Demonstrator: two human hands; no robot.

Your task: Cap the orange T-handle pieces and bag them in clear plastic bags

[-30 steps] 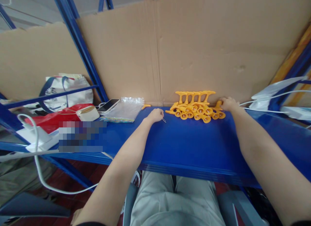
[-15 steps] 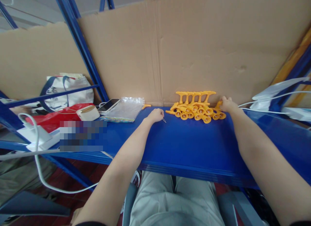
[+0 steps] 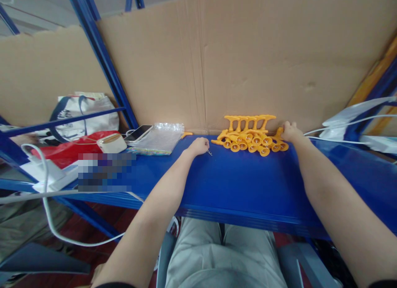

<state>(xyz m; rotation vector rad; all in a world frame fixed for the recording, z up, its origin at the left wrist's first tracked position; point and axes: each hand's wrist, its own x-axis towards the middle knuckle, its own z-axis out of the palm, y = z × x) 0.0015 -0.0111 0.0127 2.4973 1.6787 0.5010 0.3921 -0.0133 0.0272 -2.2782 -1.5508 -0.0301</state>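
Note:
My left hand [image 3: 199,146] is closed just above the blue shelf, left of a pile of yellow plastic corkscrews [image 3: 248,138]. A thin metal spiral [image 3: 210,153] pokes out below its fingertips; whatever the fist covers is hidden. At the pile's right end, my right hand [image 3: 290,132] has its fingers curled round the upper part of a yellow corkscrew [image 3: 279,135]. The corkscrews lie stacked on their sides, flared cups facing me with shiny metal inside. Behind them, several T-shaped handles stand in a row against the cardboard.
A cardboard wall [image 3: 263,56] closes off the back of the blue shelf [image 3: 235,184]. To the left are a clear plastic bag [image 3: 159,139], a phone [image 3: 139,133], a red bag [image 3: 74,149] and a cloth bag [image 3: 93,122]. White cables [image 3: 341,141] run on the right.
Both hands keep almost the same places. The right hand has shifted only slightly at the pile's right end, and the view has tilted a little.

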